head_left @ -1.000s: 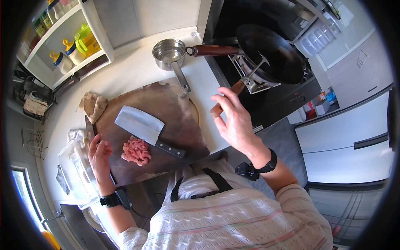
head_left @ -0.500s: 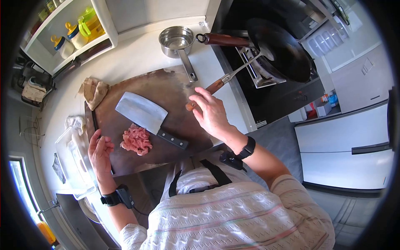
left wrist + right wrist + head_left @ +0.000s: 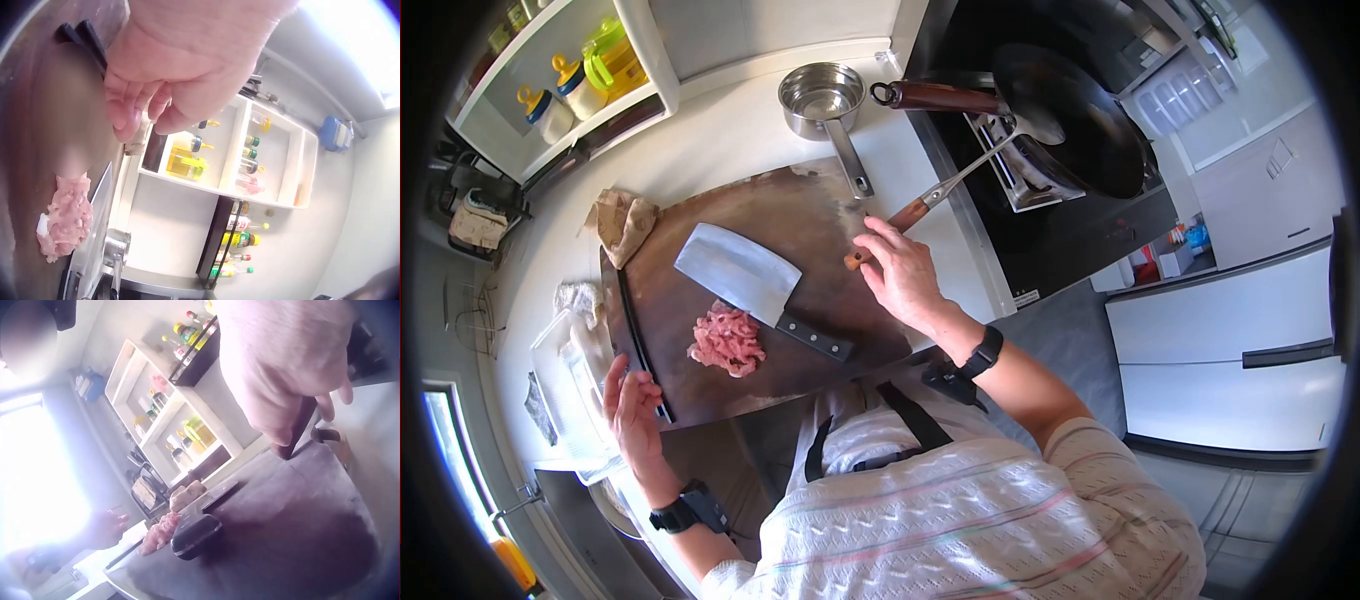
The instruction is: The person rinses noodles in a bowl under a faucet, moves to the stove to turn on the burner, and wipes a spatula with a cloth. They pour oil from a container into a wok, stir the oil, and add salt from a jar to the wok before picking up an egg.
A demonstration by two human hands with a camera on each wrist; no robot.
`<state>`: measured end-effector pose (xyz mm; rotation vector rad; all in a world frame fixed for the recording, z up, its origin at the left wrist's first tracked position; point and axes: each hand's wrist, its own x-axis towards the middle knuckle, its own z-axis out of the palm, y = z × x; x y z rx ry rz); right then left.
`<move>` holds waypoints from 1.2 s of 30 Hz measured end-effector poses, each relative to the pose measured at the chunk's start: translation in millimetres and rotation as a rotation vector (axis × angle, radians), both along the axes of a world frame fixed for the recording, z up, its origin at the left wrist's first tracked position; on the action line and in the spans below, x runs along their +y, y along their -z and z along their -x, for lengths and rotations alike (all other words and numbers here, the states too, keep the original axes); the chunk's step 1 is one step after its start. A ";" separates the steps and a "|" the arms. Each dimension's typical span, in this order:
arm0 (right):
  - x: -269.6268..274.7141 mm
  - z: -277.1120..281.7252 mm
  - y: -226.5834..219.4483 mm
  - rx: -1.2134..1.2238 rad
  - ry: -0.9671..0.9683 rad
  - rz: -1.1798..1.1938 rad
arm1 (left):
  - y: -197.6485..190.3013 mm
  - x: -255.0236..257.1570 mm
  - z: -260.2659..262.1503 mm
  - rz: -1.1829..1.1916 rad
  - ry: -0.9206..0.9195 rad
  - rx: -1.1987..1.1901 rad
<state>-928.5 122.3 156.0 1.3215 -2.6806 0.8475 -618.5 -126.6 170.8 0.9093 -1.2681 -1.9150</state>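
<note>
My right hand (image 3: 905, 280) holds a wok spatula by its wooden handle (image 3: 912, 213), thumb on one side and fingers on the other. The spatula's metal head (image 3: 1038, 127) lies at the wok (image 3: 1090, 130). My left hand (image 3: 635, 415) hangs with loosely curled fingers beside a pair of black chopsticks (image 3: 637, 335) at the left edge of the brown cutting board (image 3: 730, 225). Nothing shows between its thumb and fingers (image 3: 125, 119) in the left wrist view. On the board a cleaver (image 3: 740, 272) lies flat, blade away from me, next to a small pile of cut raw meat (image 3: 727, 340).
Behind the board stands a steel saucepan (image 3: 821, 100), handle toward me. A crumpled brown bag (image 3: 622, 228) sits at the board's far left corner, a clear plastic container (image 3: 575, 385) at its left. The wok's handle (image 3: 945, 96) juts over the counter. A white shelf (image 3: 662, 60) holds bottles.
My right hand has brought the spatula handle leftward from the stove side to the board's right edge. Latest, my left hand has drawn back toward me, uncovering more of the chopsticks.
</note>
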 end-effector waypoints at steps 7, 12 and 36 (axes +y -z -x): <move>0.8 -0.2 -3.1 -0.044 0.003 0.036 | -13.6 2.5 -54.5 0.183 -0.224 -0.153; 10.8 -6.8 -23.4 -0.032 -0.014 0.172 | 12.3 -30.6 -145.5 0.526 -0.603 -0.634; 123.6 -14.5 -26.5 -0.309 0.238 0.013 | 30.2 -34.2 -147.3 0.798 -0.925 -1.433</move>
